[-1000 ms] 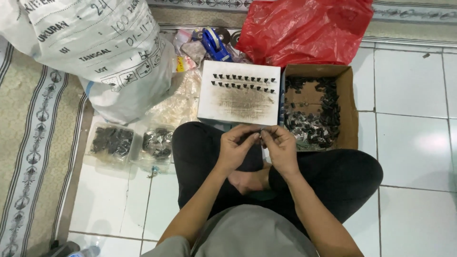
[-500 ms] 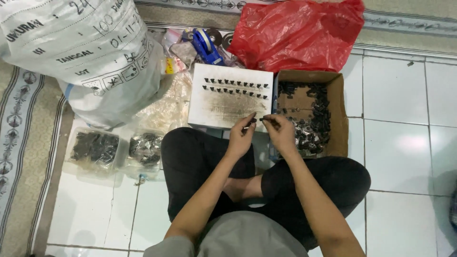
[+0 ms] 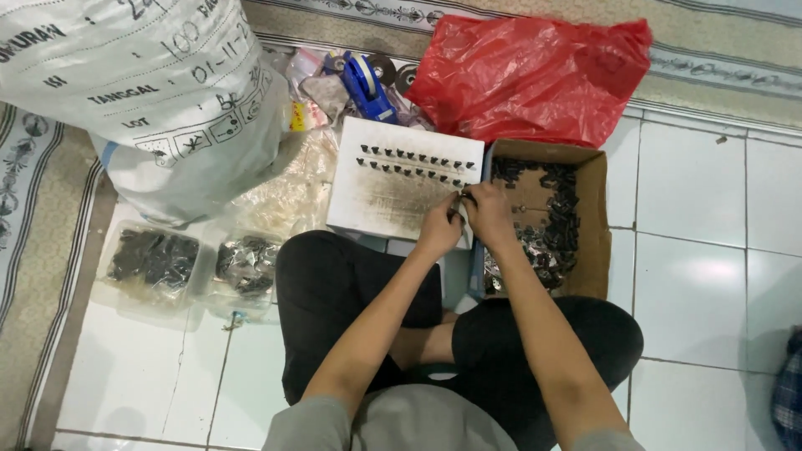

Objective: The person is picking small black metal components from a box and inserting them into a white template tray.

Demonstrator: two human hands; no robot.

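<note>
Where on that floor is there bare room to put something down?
Bare white tiles lie right of the cardboard box, and more in front of the clear packets. It is crowded between the big sack and red bag.

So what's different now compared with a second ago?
Both hands went forward from the lap: the left hand and right hand now meet at the near right edge of the white board, pinching a small dark piece there. The cardboard box, red bag and white sack lie as before.
</note>
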